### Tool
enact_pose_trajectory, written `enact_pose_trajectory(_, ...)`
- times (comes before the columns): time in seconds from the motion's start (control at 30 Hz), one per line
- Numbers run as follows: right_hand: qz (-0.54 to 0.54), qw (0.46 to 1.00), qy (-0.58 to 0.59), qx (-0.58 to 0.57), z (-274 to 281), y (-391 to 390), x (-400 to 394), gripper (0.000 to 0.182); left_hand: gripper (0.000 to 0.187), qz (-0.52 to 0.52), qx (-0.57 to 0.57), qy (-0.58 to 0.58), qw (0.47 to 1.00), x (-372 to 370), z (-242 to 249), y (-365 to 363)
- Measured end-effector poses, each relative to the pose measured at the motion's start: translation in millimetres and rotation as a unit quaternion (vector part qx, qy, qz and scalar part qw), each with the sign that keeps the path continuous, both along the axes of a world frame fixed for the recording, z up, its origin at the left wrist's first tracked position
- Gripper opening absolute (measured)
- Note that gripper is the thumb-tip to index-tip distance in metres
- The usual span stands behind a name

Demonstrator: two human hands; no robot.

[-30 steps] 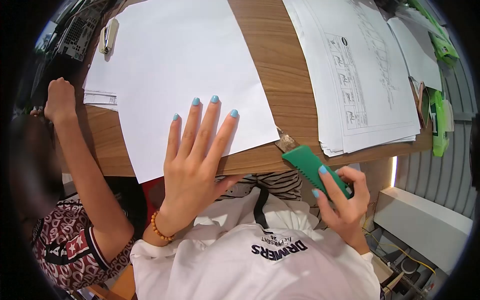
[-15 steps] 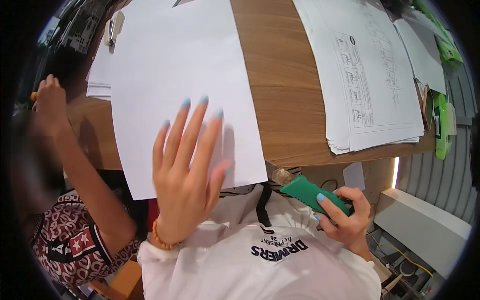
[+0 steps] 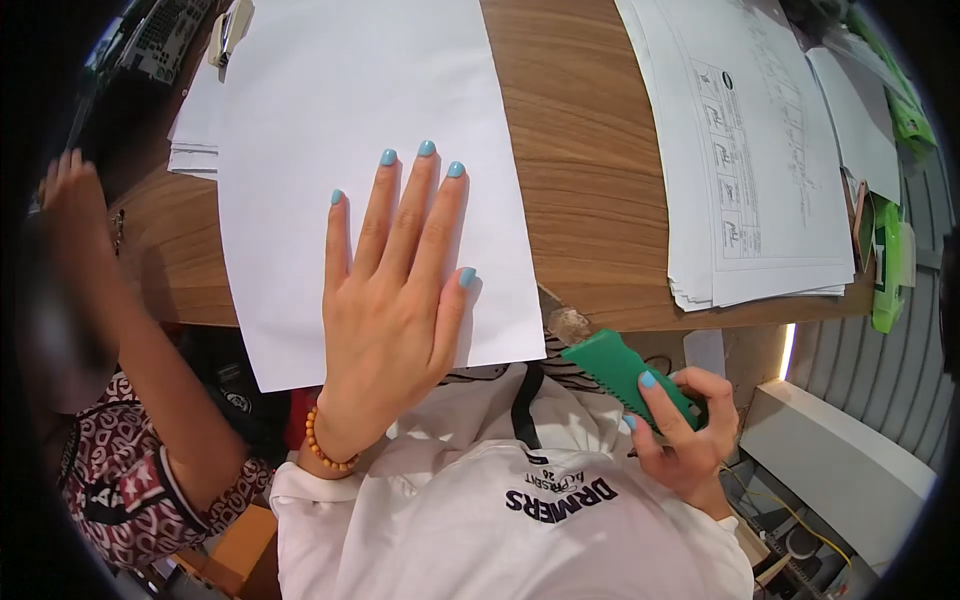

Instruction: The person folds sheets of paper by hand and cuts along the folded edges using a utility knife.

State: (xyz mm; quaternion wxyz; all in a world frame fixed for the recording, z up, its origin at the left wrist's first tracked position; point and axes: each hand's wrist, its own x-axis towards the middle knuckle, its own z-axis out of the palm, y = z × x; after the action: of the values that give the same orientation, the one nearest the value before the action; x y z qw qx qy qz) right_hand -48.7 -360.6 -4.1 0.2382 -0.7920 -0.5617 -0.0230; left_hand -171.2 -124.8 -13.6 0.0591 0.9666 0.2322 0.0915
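Note:
My left hand (image 3: 390, 265) lies flat on a large white sheet of paper (image 3: 290, 110), palm down, fingers slightly spread. The sheet overhangs the near edge of the desk, and beads circle my left wrist. At the lower right, my right hand (image 3: 695, 430) grips a green utility knife (image 3: 620, 365) with a ridged edge. Its front end points up and left, close to the sheet's near right corner. A brownish, speckled part shows at that end, next to the desk edge.
The wooden desk (image 3: 580, 170) carries a stack of printed papers (image 3: 755, 200) at the right. A stapler (image 3: 230, 30) and more papers (image 3: 193, 150) lie at the left. Another person's arm (image 3: 150, 340) rests beside the desk. Green packaging (image 3: 885, 265) stands far right.
My left hand has come down flat onto the sheet, its fingers reaching farther up. The right hand keeps its hold on the knife. The whole view has shifted slightly.

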Motion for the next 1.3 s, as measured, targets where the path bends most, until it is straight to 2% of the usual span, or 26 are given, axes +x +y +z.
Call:
enact_pose_trajectory(0.63, -0.013, 0.998, -0.035, 0.050, 2, 53, 23, 0.047, 0.057, 0.000, -0.024, -0.001, 1.000, 2, 4, -2)
enact_pose_trajectory(1.3, -0.078, 0.996, -0.023, 0.034, 12, 142, 62, 0.041, 0.055, 0.010, -0.073, -0.001, 0.997, 4, 10, 0)
